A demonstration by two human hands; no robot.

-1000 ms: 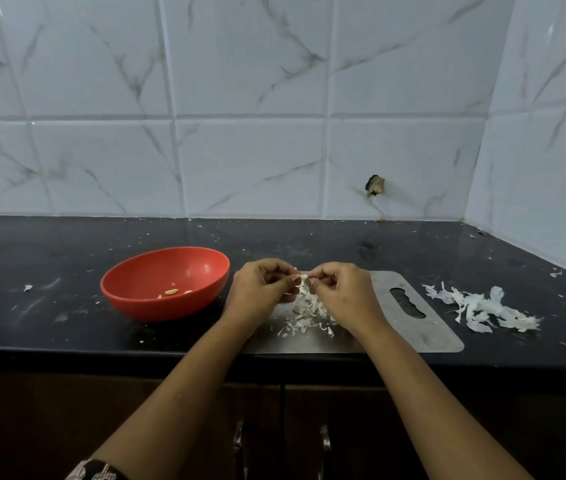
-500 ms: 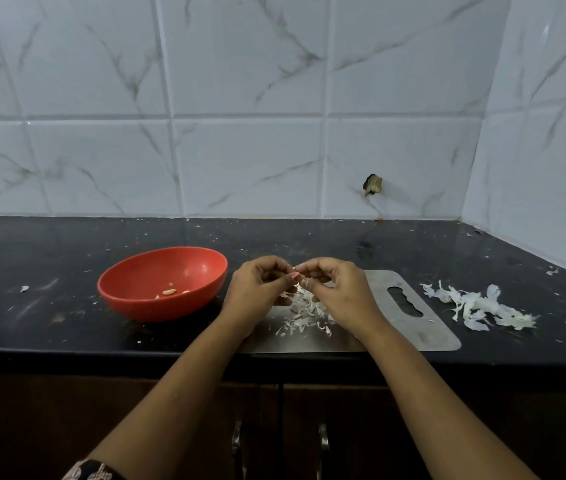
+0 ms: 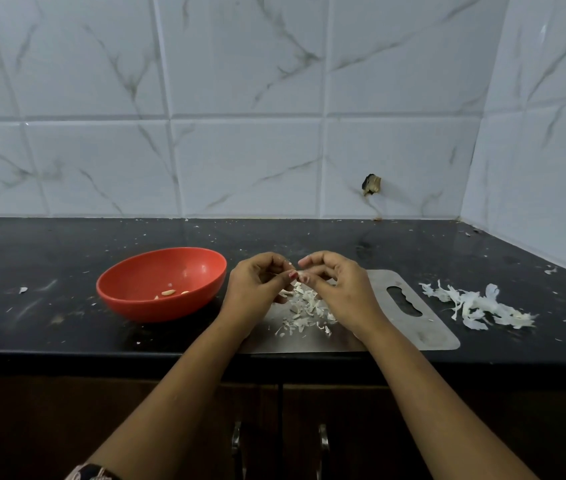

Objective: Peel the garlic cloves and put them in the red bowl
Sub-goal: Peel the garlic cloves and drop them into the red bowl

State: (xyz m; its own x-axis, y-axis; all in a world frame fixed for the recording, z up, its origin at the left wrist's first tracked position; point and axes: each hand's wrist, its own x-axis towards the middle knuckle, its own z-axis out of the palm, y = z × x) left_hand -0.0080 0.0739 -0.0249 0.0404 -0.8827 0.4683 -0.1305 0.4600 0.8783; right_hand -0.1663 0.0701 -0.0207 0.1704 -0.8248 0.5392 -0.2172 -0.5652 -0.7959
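Note:
My left hand and my right hand meet fingertip to fingertip just above a steel cutting board. Between their curled fingers they pinch a small garlic clove, mostly hidden by the fingers. Under the hands lies a heap of small peel bits on the board. The red bowl stands to the left of my left hand on the black counter, with a few peeled cloves at its bottom.
A pile of larger white garlic skins lies on the counter right of the board. White tiled walls close the back and the right corner. Peel crumbs dot the black counter. Cabinet doors with metal handles sit below the counter's front edge.
Both hands have lifted slightly off the peel heap and the fingertips have shifted on the clove. The bowl and the skins have not moved.

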